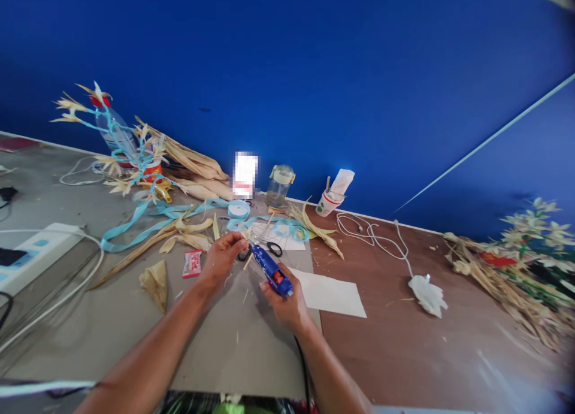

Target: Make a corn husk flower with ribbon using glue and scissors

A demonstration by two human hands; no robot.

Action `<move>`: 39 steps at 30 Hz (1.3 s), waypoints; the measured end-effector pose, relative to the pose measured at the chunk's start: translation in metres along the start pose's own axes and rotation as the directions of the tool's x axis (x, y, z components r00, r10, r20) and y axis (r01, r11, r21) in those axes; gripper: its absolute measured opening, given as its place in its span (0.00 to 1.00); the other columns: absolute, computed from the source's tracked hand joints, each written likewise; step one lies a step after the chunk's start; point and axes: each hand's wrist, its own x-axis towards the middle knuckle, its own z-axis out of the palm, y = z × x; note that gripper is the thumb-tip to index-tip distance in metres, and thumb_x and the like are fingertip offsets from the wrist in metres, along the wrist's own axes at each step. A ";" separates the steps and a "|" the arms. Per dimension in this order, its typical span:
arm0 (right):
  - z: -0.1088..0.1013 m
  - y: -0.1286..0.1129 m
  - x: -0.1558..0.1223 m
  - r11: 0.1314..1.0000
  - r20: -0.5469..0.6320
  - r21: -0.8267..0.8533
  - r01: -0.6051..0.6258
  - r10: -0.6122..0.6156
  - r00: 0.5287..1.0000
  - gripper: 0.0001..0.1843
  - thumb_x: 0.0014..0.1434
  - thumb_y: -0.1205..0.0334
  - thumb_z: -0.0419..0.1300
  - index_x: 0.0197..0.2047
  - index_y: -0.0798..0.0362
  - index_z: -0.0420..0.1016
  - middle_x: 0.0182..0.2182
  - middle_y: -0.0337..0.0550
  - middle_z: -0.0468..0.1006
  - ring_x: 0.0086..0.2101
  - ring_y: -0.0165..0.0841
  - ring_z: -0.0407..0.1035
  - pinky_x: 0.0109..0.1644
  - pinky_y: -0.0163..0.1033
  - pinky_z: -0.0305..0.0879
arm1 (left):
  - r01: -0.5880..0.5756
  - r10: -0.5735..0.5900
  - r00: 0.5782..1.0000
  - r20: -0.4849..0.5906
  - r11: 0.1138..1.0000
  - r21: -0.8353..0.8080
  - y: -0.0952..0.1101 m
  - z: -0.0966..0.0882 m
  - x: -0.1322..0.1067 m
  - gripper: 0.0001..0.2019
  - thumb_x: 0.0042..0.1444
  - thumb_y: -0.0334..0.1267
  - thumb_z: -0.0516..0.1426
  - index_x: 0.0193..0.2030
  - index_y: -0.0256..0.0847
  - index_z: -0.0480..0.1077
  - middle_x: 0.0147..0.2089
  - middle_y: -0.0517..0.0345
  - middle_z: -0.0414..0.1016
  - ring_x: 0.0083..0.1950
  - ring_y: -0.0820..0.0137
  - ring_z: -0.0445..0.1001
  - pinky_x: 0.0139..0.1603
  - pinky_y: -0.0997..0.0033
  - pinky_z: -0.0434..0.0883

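Far left, finished husk flowers (117,139) in a bottle. Mid-table (404,354), left hand (223,256) pinched on a husk strip (247,260) at the glue gun (271,270), gripped by right hand (287,306). Seemingly mid-gluing; loose husks (494,276) unused, right.

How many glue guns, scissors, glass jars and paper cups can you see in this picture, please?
Glue gun: 1, held in right hand
Scissors: 1
Glass jar: 1
Paper cup: 1
Total: 4
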 end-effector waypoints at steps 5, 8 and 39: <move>-0.001 0.000 0.000 1.000 -0.026 0.007 -0.018 0.018 1.000 0.08 0.55 0.58 0.59 0.31 0.52 0.66 0.25 0.37 0.69 0.27 0.31 0.64 0.28 0.33 0.61 | 0.023 -0.024 1.000 -0.009 0.999 -0.049 -0.001 0.001 0.000 0.07 0.45 0.40 0.63 0.26 0.40 0.72 0.25 0.61 0.70 0.29 0.72 0.65 0.35 0.71 0.62; -0.001 0.000 0.000 1.000 0.014 0.009 -0.020 0.020 1.000 0.08 0.56 0.58 0.59 0.31 0.52 0.65 0.24 0.37 0.68 0.26 0.30 0.64 0.28 0.33 0.61 | 0.007 -0.007 1.000 -0.001 0.999 -0.041 -0.001 0.001 0.000 0.07 0.46 0.40 0.62 0.26 0.40 0.72 0.26 0.61 0.70 0.30 0.72 0.65 0.35 0.70 0.62; 0.001 0.002 -0.002 0.992 0.022 0.064 -0.109 0.108 0.994 0.09 0.54 0.57 0.60 0.30 0.52 0.66 0.22 0.35 0.66 0.24 0.29 0.63 0.26 0.32 0.59 | 0.003 -0.003 1.000 -0.006 0.999 -0.032 -0.003 -0.001 0.001 0.08 0.47 0.41 0.62 0.26 0.40 0.72 0.25 0.61 0.69 0.28 0.73 0.64 0.33 0.72 0.61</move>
